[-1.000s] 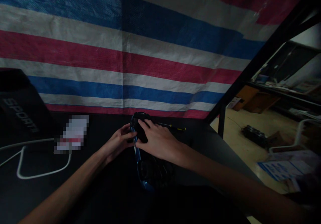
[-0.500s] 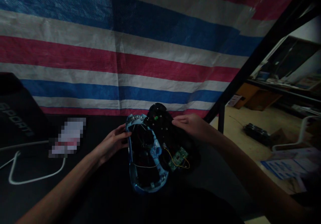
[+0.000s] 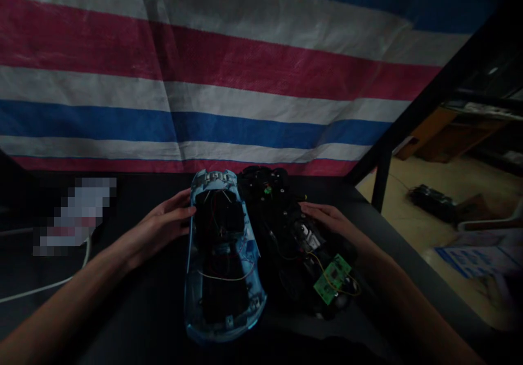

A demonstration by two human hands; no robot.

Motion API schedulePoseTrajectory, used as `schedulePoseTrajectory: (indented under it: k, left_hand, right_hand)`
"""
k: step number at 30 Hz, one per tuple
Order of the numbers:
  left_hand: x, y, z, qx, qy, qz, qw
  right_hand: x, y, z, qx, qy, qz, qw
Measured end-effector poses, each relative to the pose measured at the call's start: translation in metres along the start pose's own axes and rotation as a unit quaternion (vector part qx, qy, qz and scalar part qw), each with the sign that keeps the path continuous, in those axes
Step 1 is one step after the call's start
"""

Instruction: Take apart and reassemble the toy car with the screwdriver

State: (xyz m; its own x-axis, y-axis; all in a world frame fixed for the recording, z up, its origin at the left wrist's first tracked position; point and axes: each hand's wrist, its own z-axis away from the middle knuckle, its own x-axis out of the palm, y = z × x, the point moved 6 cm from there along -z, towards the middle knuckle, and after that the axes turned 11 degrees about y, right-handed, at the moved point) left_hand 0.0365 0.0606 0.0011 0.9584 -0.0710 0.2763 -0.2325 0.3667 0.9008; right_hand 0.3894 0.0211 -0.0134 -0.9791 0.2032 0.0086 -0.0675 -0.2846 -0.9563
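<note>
An upturned blue toy car body shell [image 3: 256,278] lies lengthwise in front of me, its hollow inside facing up with thin wires across it. My left hand [image 3: 174,215] holds its left edge near the far end, thumb at the rim. Close along the shell's right side is the black toy car chassis [image 3: 281,212]. My right hand [image 3: 327,220] grips the chassis's right side, with part of the fingers hidden in the dark. A green circuit board [image 3: 333,279] with yellow wires sits at the chassis's near end. Thin wires show on both parts.
The dark tabletop [image 3: 134,305] bears both parts. A pixelated pale object [image 3: 81,212] and a white cable [image 3: 44,289] are at left. Behind hangs a striped tarp [image 3: 245,98]. A dark frame post [image 3: 381,177] stands right; another black chassis [image 3: 433,201] lies on the floor.
The chassis has swung away from the shell, and the two now lie side by side. My right hand has moved down along the chassis side. The view has shifted.
</note>
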Motion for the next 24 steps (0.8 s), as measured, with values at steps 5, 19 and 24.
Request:
schedulePoseTrajectory:
  k: [5, 19, 24]
  left_hand:
    - [0.003, -0.001, -0.001, -0.003, -0.024, -0.002, 1.0]
    - [-0.002, -0.005, -0.006, -0.005, -0.029, 0.003, 1.0]
    - [-0.002, -0.005, -0.005, -0.006, -0.031, -0.004, 0.999]
  right_hand:
    - [-0.007, 0.008, 0.001, 0.016, 0.048, -0.014, 0.999]
    - [0.013, 0.009, 0.016, 0.024, -0.006, -0.083, 0.996]
    - [0.015, 0.011, 0.016, 0.028, 0.009, -0.064, 0.997]
